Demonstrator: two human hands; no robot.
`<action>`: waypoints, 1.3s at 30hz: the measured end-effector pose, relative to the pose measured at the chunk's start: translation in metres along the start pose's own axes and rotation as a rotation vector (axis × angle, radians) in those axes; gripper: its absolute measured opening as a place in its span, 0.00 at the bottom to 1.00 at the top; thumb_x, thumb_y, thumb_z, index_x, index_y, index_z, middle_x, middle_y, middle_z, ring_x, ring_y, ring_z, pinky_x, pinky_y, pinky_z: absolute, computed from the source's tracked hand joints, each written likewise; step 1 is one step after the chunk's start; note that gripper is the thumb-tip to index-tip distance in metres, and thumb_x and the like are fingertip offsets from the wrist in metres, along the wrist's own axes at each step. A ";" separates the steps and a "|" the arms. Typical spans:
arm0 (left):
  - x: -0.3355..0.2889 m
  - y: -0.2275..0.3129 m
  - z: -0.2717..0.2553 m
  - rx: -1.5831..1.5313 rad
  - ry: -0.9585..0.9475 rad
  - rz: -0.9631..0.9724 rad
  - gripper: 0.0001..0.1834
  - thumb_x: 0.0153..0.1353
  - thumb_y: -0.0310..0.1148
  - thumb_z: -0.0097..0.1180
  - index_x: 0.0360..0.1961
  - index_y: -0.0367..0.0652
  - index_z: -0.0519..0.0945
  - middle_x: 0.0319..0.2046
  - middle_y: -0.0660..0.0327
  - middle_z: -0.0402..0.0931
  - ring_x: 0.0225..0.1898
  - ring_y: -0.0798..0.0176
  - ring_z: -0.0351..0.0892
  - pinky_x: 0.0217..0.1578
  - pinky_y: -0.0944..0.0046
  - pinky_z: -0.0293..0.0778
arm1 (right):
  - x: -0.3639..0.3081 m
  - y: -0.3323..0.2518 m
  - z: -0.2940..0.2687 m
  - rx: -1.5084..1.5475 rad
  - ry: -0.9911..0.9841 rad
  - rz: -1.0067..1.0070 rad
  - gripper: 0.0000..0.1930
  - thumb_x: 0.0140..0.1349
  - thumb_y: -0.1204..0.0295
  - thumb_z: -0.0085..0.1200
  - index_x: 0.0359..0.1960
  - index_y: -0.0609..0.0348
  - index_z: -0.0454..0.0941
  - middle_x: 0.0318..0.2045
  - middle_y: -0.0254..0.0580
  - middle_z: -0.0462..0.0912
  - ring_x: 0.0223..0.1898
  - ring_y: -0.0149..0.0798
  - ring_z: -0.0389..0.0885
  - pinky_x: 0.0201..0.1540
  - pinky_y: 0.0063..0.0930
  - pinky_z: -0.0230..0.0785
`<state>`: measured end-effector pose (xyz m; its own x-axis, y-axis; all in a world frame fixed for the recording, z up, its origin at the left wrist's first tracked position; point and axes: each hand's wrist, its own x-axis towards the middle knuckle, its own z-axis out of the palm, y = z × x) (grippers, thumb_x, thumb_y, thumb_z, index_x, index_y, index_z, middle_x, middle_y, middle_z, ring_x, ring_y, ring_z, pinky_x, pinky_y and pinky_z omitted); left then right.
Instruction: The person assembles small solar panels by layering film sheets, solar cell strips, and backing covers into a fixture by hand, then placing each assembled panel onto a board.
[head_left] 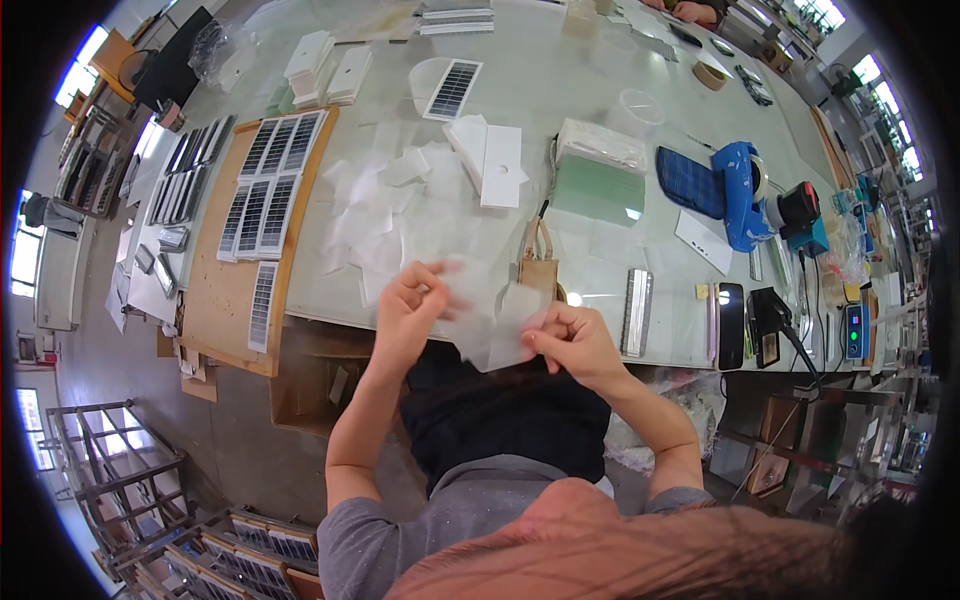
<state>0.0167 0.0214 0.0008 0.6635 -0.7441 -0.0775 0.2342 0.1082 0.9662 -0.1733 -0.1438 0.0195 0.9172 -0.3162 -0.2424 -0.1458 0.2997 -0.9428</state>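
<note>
In front of my body, over the table's near edge, my right hand [574, 342] pinches a thin translucent sheet [492, 342] between thumb and fingers. My left hand [418, 298] is raised on the sheet's other side, its fingers bent and smeared by motion; whether they touch the sheet I cannot tell. Beyond the left hand lies a loose spread of similar translucent sheets [372, 215]. White rectangular boards [502, 172] rest just past them, with a dark-celled solar panel [452, 90] farther back. Behind the held sheet are wooden-handled pliers or a similar tool [538, 262], partly hidden.
A wooden board [205, 290] with several solar panels sits at the left. Toward the right are a green block [600, 188], a blue tape dispenser [738, 200], a metal ruler [636, 312] and a phone [730, 325]. Another person's hand [690, 12] shows at the far edge.
</note>
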 end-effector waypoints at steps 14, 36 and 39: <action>0.003 -0.014 -0.009 1.244 0.224 0.659 0.32 0.53 0.34 0.67 0.59 0.42 0.71 0.57 0.50 0.70 0.57 0.48 0.70 0.56 0.52 0.67 | -0.015 0.004 -0.011 -0.724 -0.137 -0.541 0.05 0.52 0.74 0.66 0.30 0.56 0.81 0.25 0.35 0.80 0.22 0.36 0.76 0.28 0.29 0.66; -0.028 -0.074 0.032 0.975 -0.259 0.933 0.12 0.52 0.30 0.65 0.39 0.51 0.83 0.24 0.66 0.69 0.23 0.64 0.74 0.23 0.65 0.72 | 0.054 0.002 -0.050 -0.789 0.205 -0.270 0.05 0.54 0.72 0.64 0.29 0.59 0.84 0.17 0.32 0.77 0.16 0.23 0.63 0.21 0.22 0.55; -0.027 -0.068 0.039 0.853 -0.182 0.847 0.08 0.47 0.27 0.69 0.30 0.49 0.86 0.24 0.66 0.71 0.22 0.64 0.74 0.21 0.65 0.70 | 0.062 0.007 -0.059 -0.866 0.265 -0.365 0.06 0.52 0.70 0.66 0.28 0.57 0.83 0.20 0.32 0.76 0.22 0.28 0.68 0.27 0.24 0.58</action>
<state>-0.0454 0.0084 -0.0530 0.2545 -0.7374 0.6257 -0.8130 0.1873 0.5514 -0.1394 -0.2144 -0.0157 0.8621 -0.4825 0.1546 -0.1882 -0.5883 -0.7865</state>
